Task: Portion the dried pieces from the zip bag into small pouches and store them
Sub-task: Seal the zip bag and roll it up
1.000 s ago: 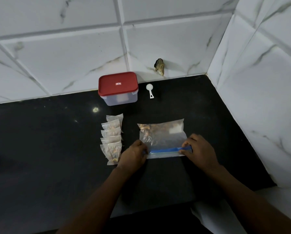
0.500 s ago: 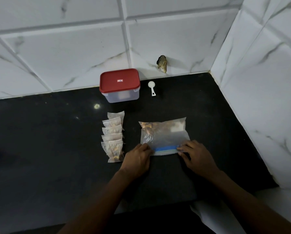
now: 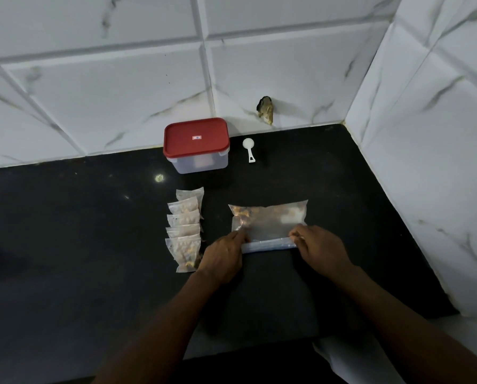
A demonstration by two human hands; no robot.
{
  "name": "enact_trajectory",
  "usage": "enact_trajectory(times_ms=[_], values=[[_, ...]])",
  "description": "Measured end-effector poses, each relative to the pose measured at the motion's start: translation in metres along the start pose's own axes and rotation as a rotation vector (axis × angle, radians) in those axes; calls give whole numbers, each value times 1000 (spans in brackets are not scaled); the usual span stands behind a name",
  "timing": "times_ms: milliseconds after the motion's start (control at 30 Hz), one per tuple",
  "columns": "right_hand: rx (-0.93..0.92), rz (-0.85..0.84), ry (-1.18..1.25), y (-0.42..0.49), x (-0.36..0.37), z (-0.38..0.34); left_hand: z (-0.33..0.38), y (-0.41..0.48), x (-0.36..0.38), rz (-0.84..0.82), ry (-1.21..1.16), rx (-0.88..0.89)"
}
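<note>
Both hands pinch the zip bag (image 3: 268, 223) by its near edge: left hand (image 3: 223, 254) at one end, right hand (image 3: 322, 249) at the other, seemingly rolling it shut. Filled pouches (image 3: 184, 231) lie overlapped just left, ready for the red-lidded box (image 3: 195, 145) by a scoop (image 3: 249, 148) on the black counter (image 3: 65, 245), against tiled walls (image 3: 121, 79)

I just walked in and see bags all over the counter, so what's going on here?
A person is working at a black counter. The left hand and right hand each pinch an end of the zip bag at its blue seal strip; dried pieces lie at its far end. To its left sits an overlapping row of filled small pouches. A red-lidded container, closed, and a white scoop sit by the wall, untouched.
</note>
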State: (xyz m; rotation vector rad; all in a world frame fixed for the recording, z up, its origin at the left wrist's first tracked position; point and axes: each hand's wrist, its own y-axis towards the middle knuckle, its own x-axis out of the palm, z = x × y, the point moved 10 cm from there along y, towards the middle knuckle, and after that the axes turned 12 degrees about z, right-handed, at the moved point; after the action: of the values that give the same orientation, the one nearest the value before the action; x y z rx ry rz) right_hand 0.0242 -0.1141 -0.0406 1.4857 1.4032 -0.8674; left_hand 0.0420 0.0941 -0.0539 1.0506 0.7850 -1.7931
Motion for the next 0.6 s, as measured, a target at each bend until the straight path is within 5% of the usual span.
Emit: enact_trajectory(times_ms=[600], values=[[178, -25, -62, 10, 15, 10, -5, 29, 6, -62, 100, -180]])
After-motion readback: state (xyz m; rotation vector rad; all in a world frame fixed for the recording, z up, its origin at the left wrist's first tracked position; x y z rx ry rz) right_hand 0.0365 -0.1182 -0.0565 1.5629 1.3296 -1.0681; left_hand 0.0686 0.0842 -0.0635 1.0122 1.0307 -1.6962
